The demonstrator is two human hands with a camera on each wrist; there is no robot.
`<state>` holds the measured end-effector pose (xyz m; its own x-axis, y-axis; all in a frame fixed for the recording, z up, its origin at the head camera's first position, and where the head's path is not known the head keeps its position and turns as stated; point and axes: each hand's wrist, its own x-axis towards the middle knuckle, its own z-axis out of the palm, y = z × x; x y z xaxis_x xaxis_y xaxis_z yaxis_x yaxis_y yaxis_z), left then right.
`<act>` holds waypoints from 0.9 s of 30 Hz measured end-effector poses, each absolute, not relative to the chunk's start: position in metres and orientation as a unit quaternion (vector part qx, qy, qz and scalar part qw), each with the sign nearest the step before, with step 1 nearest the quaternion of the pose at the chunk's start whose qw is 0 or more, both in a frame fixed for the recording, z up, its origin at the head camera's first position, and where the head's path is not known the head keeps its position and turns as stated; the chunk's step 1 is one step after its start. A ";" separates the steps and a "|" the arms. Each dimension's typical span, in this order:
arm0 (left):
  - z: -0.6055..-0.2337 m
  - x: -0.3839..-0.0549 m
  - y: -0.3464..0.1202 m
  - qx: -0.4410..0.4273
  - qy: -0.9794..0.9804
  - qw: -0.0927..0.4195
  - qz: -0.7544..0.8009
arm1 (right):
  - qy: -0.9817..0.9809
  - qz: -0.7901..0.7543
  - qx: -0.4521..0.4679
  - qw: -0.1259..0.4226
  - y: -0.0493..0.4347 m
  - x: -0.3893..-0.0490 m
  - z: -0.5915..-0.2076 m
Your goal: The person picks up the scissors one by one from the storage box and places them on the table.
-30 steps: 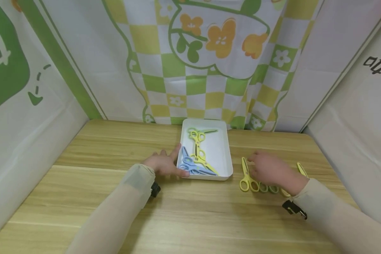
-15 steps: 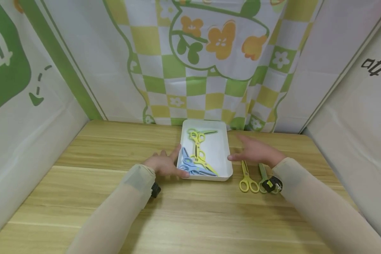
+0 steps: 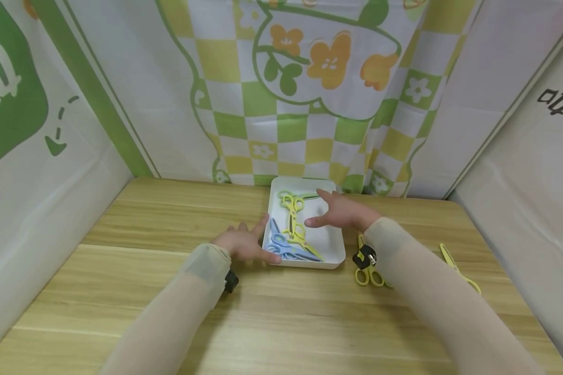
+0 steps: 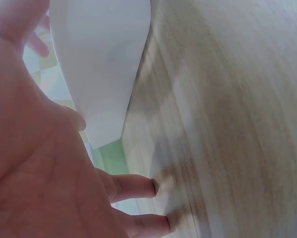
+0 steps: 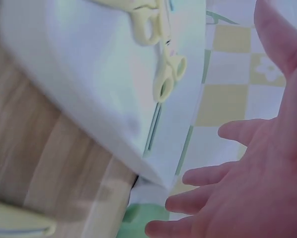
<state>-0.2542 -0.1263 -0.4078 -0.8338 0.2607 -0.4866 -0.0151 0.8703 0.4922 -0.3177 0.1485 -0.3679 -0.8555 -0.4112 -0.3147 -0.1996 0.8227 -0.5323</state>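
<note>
A white tray (image 3: 326, 242) stands on the table against the back curtain. Inside lie blue scissors (image 3: 293, 251) at the near left, two yellow scissors (image 3: 293, 212) in the middle and green scissors (image 3: 309, 196) towards the back. My left hand (image 3: 244, 245) rests at the tray's left side with fingers spread, the thumb on the near left corner and the index finger along the rim. Over the right half of the tray is my right hand (image 3: 346, 212), palm facing left; in the right wrist view its fingers (image 5: 208, 174) are straight and hold nothing.
Yellow scissors (image 3: 362, 277) lie right of the tray, partly covered by the right wrist's camera. Green scissors beside them are almost hidden under the forearm. Another yellow pair (image 3: 457, 268) lies farther right. Fabric walls enclose the table (image 3: 281, 323) on three sides.
My right hand has moved left from the scissors on the table, past the tray's right rim, to over the tray. My left hand and the scissors in the tray have stayed put.
</note>
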 end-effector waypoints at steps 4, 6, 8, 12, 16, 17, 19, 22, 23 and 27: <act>-0.408 -0.255 -0.126 0.071 0.926 0.282 0.241 | 0.937 -0.240 -0.142 0.212 0.136 -0.322 -0.364; -0.408 -0.256 -0.125 0.073 0.926 0.281 0.239 | 0.940 -0.233 -0.138 0.207 0.131 -0.324 -0.364; -0.407 -0.255 -0.126 0.074 0.925 0.281 0.243 | 0.947 -0.212 -0.148 0.189 0.126 -0.326 -0.365; -0.408 -0.255 -0.126 0.072 0.924 0.281 0.248 | 0.960 -0.135 -0.196 0.145 0.117 -0.331 -0.367; -0.408 -0.255 -0.127 0.075 0.924 0.280 0.248 | 0.963 -0.105 -0.207 0.134 0.108 -0.334 -0.370; -0.408 -0.255 -0.127 0.076 0.925 0.279 0.247 | 0.964 -0.105 -0.206 0.133 0.105 -0.334 -0.371; -0.407 -0.254 -0.126 0.078 0.926 0.279 0.243 | 0.964 -0.099 -0.205 0.137 0.100 -0.333 -0.373; -0.406 -0.254 -0.126 0.080 0.926 0.279 0.240 | 0.967 -0.084 -0.197 0.142 0.089 -0.330 -0.374; -0.406 -0.254 -0.126 0.081 0.926 0.279 0.239 | 0.968 -0.081 -0.190 0.143 0.085 -0.329 -0.374; -0.406 -0.254 -0.126 0.081 0.926 0.280 0.239 | 0.972 -0.051 -0.176 0.148 0.068 -0.323 -0.373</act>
